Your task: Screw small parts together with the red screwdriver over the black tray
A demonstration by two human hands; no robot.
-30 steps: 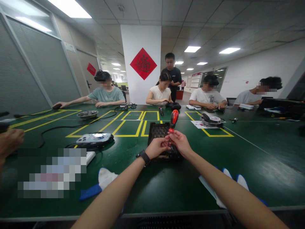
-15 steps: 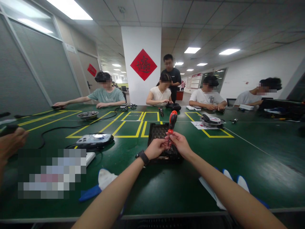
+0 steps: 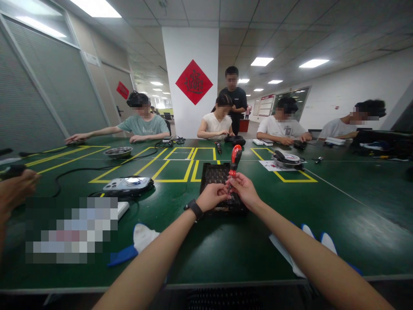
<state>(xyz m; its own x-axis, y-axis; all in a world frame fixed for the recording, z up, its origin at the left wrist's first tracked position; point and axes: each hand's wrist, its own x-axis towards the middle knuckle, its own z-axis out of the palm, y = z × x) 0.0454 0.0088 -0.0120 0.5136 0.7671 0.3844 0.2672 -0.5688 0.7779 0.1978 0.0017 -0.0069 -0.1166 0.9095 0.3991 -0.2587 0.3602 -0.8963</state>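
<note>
A red-and-black screwdriver stands nearly upright, handle at the top, over a black tray-like plastic case. My right hand grips its shaft just below the handle. Close against it, my left hand has its fingertips pinched together beside the lower shaft. Whatever those left fingers hold is too small and covered to name. The tip of the tool is hard to make out among the fingers. Dark, textured parts show inside the case, partly covered by both hands.
White-and-blue gloves lie by my left forearm and under my right. Left of the case are a phone and cables. Metal bowls stand farther off. Several people sit across the green table; another person's hand is at far left.
The view has tilted slightly downward, so things sit a little higher in the picture. The screwdriver's handle leans a bit more to the right. Both hands stay at the screwdriver.
</note>
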